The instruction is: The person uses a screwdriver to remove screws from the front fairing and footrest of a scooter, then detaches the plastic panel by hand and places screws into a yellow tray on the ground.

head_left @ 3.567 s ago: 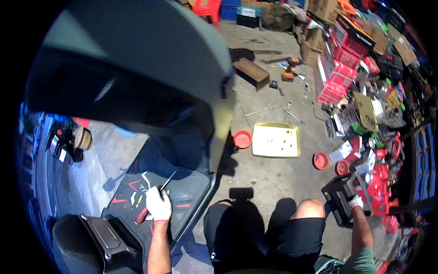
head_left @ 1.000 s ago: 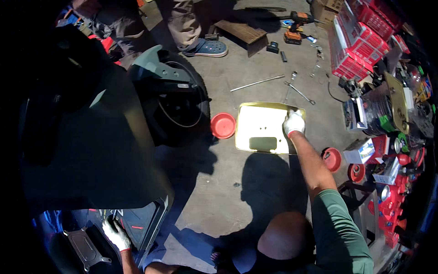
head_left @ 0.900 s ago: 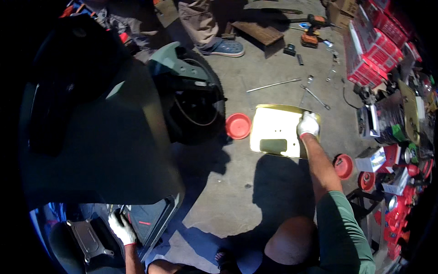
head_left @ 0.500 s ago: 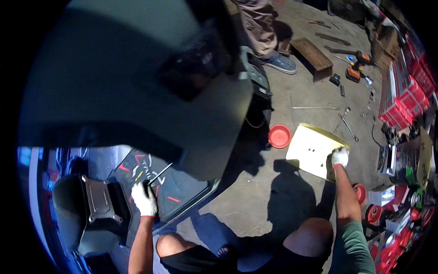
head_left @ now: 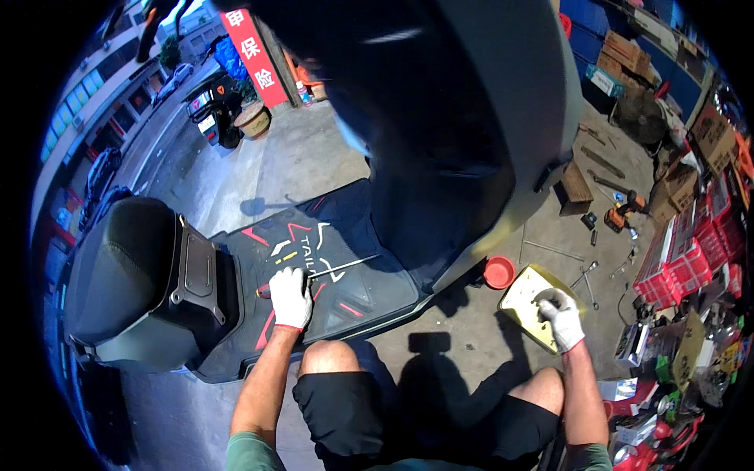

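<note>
My gloved left hand (head_left: 290, 300) is closed on a screwdriver (head_left: 345, 265) with a red handle and long metal shaft, held over the scooter's black footboard (head_left: 345, 306) with its red, white and yellow markings. My gloved right hand (head_left: 559, 320) is over a pale yellow tray (head_left: 518, 301) holding small dark pieces; its fingers are curled, and what they hold, if anything, I cannot make out. A red round dish (head_left: 499, 272) sits just beyond the tray's left corner.
The scooter's dark front body (head_left: 440, 157) rises ahead, its seat (head_left: 118, 275) at left. A drill (head_left: 624, 212), wrenches (head_left: 589, 284) and a wooden block (head_left: 573, 188) lie on the floor. Red cartons (head_left: 683, 243) crowd the right. A parked scooter (head_left: 212, 110) and street stand outside.
The view has swung toward the scooter and street. My right hand has drawn back from the tray's far edge, fingers curled. The other person's legs no longer show.
</note>
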Demonstrator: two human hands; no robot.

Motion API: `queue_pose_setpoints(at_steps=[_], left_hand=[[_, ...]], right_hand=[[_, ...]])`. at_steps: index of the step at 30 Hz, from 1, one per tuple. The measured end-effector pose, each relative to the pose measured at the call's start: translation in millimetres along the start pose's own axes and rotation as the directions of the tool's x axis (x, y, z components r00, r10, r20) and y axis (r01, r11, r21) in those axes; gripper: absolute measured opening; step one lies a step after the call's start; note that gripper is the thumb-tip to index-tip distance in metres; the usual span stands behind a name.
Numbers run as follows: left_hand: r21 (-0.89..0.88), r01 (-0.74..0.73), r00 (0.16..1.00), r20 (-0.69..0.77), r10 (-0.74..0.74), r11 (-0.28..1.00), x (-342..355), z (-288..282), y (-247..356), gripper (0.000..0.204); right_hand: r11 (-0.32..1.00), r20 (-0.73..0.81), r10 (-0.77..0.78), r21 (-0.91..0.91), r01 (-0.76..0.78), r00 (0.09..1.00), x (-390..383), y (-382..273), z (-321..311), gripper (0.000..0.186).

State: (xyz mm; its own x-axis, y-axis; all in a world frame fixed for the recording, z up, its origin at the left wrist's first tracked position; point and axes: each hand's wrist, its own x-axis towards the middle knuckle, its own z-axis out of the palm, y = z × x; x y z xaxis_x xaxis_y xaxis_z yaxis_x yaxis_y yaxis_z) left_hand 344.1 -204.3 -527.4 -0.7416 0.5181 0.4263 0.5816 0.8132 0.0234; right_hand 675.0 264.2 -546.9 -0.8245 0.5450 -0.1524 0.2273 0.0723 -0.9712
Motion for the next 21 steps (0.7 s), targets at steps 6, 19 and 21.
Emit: queue_pose_setpoints(at_steps=[6, 19, 21], left_hand=[[-0.124, -0.062, 0.997, -0.045, 0.057, 0.99, -5.1, -9.3, -8.4, 0.013], [-0.563, -0.048, 0.933, 0.269, 0.238, 0.825, -60.5, -103.3, -11.7, 0.017], [-0.543, -0.036, 0.92, 0.31, 0.24, 0.839, -61.2, -105.6, -15.1, 0.018]], right_hand=[[0.958, 0.088, 0.131, 0.246, -0.149, 0.988, -30.6, -59.5, 146.1, 0.018], [0.446, 0.106, 0.135, 0.881, -0.156, 0.985, -27.0, -79.7, 313.7, 0.011], [0.402, 0.11, 0.129, 0.903, -0.153, 0.986, -27.5, -82.0, 321.0, 0.009]])
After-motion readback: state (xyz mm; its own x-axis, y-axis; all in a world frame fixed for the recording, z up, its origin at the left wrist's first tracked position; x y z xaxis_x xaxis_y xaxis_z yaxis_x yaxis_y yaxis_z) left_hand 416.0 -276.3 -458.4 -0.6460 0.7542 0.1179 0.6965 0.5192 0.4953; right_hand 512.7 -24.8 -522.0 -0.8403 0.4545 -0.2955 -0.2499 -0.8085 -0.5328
